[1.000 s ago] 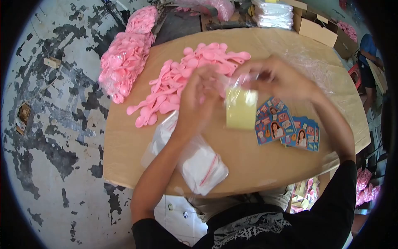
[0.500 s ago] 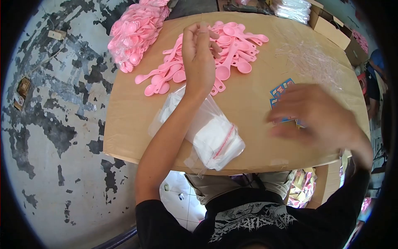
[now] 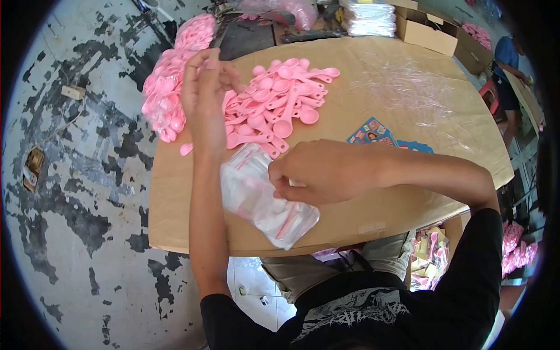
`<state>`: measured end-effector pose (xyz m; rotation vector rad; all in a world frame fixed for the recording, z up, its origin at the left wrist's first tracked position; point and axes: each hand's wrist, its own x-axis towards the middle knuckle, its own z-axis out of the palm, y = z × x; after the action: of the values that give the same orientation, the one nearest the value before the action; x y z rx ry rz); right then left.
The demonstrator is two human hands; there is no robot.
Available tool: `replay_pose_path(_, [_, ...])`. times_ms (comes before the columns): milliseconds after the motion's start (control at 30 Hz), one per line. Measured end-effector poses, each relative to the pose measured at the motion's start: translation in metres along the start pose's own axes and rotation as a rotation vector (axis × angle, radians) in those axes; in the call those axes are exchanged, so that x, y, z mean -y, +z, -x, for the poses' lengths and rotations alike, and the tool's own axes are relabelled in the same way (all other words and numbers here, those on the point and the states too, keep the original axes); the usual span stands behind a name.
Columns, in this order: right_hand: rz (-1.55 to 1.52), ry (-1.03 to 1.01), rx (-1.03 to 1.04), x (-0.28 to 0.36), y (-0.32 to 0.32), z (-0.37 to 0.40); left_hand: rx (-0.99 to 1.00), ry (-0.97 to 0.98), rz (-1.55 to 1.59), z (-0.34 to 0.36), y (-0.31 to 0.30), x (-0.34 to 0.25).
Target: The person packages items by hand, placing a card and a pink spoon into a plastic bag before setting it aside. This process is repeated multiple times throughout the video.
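My left hand (image 3: 205, 87) is raised at the left of the pink measuring spoons (image 3: 280, 99). Its fingers are loosely bent and apart, and nothing shows in them. A stack of clear plastic bags with red seal lines (image 3: 248, 195) lies near the table's front edge. Over its right side, my right hand (image 3: 318, 174) is closed, with thumb and fingertips pinched at the plastic. What the pinch holds, if anything, is hidden. Behind my right forearm lie small blue printed cards (image 3: 371, 133), partly covered by it.
Thin clear plastic strips (image 3: 408, 90) are scattered at the back right of the cardboard-covered table (image 3: 373, 216). Bagged pink spoons (image 3: 166, 93) stand at the left edge. Beyond the table are a packet stack (image 3: 368, 17) and an open carton (image 3: 429, 32). Another person (image 3: 506, 64) sits far right.
My right hand has moved left from the blue cards to the plastic bags. My left hand has shifted left. The view has turned slightly, showing more of the far side.
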<state>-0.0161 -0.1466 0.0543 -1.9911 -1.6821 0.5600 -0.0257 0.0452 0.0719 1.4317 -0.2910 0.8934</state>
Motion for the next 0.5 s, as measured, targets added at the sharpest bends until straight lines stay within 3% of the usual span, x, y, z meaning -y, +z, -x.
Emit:
replay_pose_path(133, [0.038, -0.04, -0.261, -0.01, -0.026, 0.023, 0.102, 0.074, -0.138, -0.003, -0.002, -0.019])
replay_pose_path(267, [-0.008, 0.003, -0.527, -0.022, -0.064, 0.051, 0.73, -0.154, 0.066, 0.006, -0.028, -0.029])
replay_pose_path(333, [-0.098, -0.002, -0.645, -0.027, -0.074, 0.065, 0.898, -0.421, 0.044, 0.007, -0.007, -0.029])
replay_pose_path(367, [-0.094, -0.046, -0.663, -0.031, -0.072, 0.067, 0.897, -0.622, -0.041, 0.015, 0.014, -0.026])
replay_pose_path(433, [-0.085, -0.134, -0.691, -0.042, -0.065, 0.07, 0.837, -0.667, 0.116, 0.031, 0.047, 0.0])
replay_pose_path(500, [-0.033, -0.065, -0.583, -0.047, -0.06, 0.073, 0.678, -0.665, 0.212, 0.042, 0.062, 0.023])
